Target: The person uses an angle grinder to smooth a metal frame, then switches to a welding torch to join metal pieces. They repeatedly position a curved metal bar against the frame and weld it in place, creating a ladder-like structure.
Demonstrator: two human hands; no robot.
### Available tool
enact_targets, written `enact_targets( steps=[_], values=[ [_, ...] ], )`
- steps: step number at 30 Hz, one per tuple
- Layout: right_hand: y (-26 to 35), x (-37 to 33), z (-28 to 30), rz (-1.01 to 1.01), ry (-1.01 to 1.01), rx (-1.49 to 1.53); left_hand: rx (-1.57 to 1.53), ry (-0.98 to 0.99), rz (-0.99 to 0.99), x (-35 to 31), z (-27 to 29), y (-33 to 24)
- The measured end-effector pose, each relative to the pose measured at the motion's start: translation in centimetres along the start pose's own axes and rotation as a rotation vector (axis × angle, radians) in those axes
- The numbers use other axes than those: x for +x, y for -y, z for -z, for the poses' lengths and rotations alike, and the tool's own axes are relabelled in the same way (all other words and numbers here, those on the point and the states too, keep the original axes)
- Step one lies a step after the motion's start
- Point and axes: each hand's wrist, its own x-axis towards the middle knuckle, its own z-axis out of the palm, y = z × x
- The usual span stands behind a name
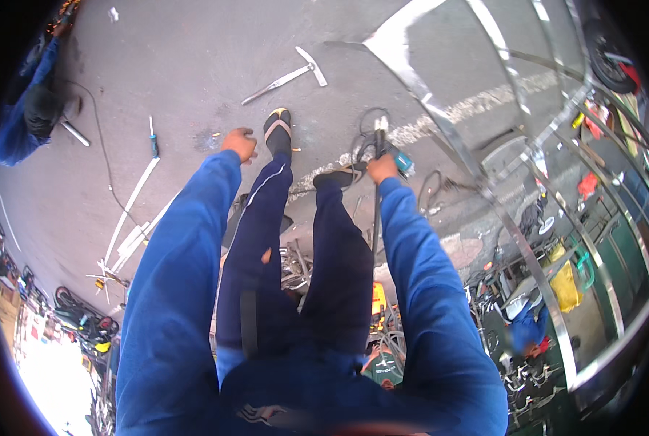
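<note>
My right hand point(382, 168) is closed round what looks like a welding electrode holder point(379, 136), with a black grip and a pale metal tip. Its thick dark cable point(377, 218) hangs down beside my right leg. Just past that hand, a teal power tool point(403, 163) shows in part. My left hand point(240, 144) hovers over the ground near my left foot, fingers apart and loosely bent, with nothing visible in it. Beyond my left foot lies a metal hammer point(288, 76) with a narrow cross head.
A shiny metal tube frame point(477, 156) fills the right side. At left lie a blue-handled screwdriver point(154, 144) and metal strips point(131, 211). A cable point(106, 145) crosses the ground. Far left, a crouching person point(30, 116) works near orange sparks point(61, 16). Motorcycles point(84, 316) stand lower left.
</note>
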Motion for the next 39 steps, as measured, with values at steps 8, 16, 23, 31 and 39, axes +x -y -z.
enact_targets(
  steps=[8, 16, 23, 31, 39],
  values=[
    [6.9, 18.6, -7.3, -0.161, -0.403, 0.050, 0.707, -0.347, -0.314, 23.6, -4.3, -1.0],
    [8.7, 16.2, -11.6, 0.093, -0.521, 0.355, 0.896, -0.160, -0.274, 25.7, -4.5, -0.9],
    [3.0, -4.0, -11.7, 0.060, -0.062, 0.248, 0.588, -0.014, -0.173, 14.8, -1.1, 7.5],
    [7.9, -24.3, -0.2, 0.092, 0.418, 0.775, -0.099, -0.144, -0.033, -12.0, 3.5, 4.2],
    [17.2, -35.1, 21.7, 0.539, -0.170, 1.247, 0.054, -0.144, -1.434, -42.5, -6.2, -12.8]
  ],
)
